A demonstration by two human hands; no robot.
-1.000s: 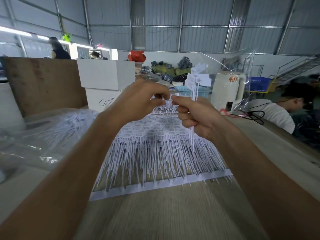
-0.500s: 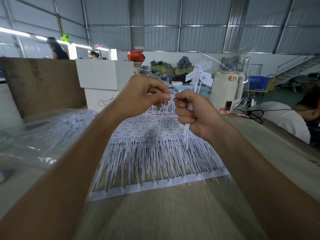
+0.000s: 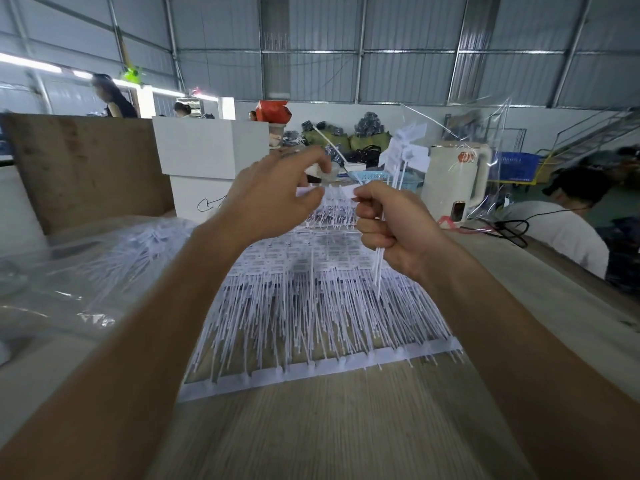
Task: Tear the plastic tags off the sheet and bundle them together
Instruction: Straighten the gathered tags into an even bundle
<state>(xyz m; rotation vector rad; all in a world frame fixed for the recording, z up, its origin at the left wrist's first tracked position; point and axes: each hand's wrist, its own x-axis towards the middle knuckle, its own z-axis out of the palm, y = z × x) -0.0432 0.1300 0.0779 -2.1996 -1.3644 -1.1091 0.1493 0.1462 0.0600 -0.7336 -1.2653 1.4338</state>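
A large sheet of white plastic tags lies on the wooden table, its thin tails pointing toward me and a white strip along its near edge. My right hand grips a small bundle of torn-off tags, flags sticking up above the fist and tails hanging below. My left hand hovers just left of it, pinching the flag of a single tag between thumb and fingers. Both hands are raised above the far part of the sheet.
A clear plastic bag full of loose tags lies at the left. A brown board and white boxes stand behind. A white kettle is at the right, near a seated person.
My left hand has drawn a little away from the right and lifted, now pinching a tag's flag. The right fist and its bundle stay in about the same place.
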